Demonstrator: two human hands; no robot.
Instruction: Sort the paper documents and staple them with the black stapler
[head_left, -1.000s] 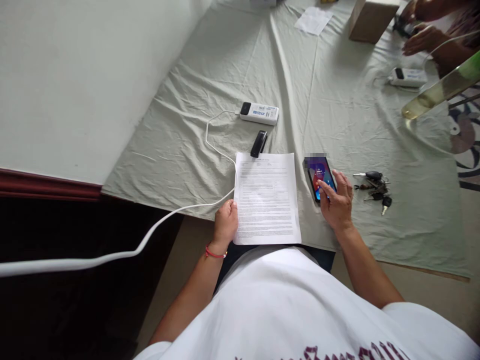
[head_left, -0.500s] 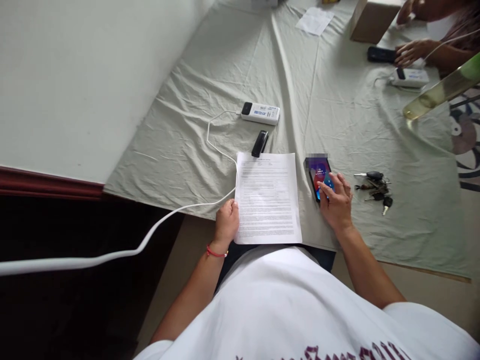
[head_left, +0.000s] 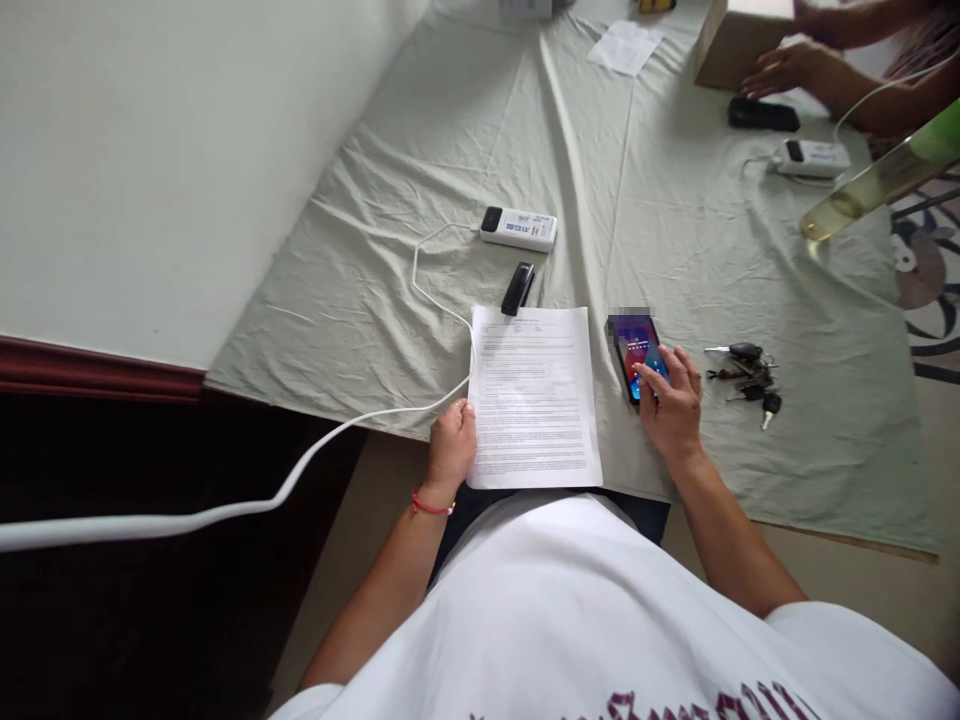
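My left hand (head_left: 453,440) pinches the left edge of a printed sheet of paper (head_left: 534,400) lying at the table's near edge; whether more sheets lie under it I cannot tell. My right hand (head_left: 671,400) is over a black smartphone (head_left: 634,350) with a lit screen, fingers apart, the index finger at the glass. The phone lies flat on the cloth, its lower right part hidden by my hand. A black stapler (head_left: 518,288) touches the paper's top edge. To the right of my right hand lies a bunch of keys (head_left: 746,375).
A white power bank (head_left: 517,229) trails a white cable (head_left: 330,440) toward me. Across the cloth-covered table (head_left: 450,150) are a cardboard box (head_left: 739,45), a black phone (head_left: 763,114), another power bank (head_left: 814,158), a bottle (head_left: 847,200), loose paper (head_left: 625,48) and another person's hands (head_left: 787,70).
The other person's hand has left the black phone and is now beside the cardboard box. My own hands have hardly moved; the view has shifted slightly.
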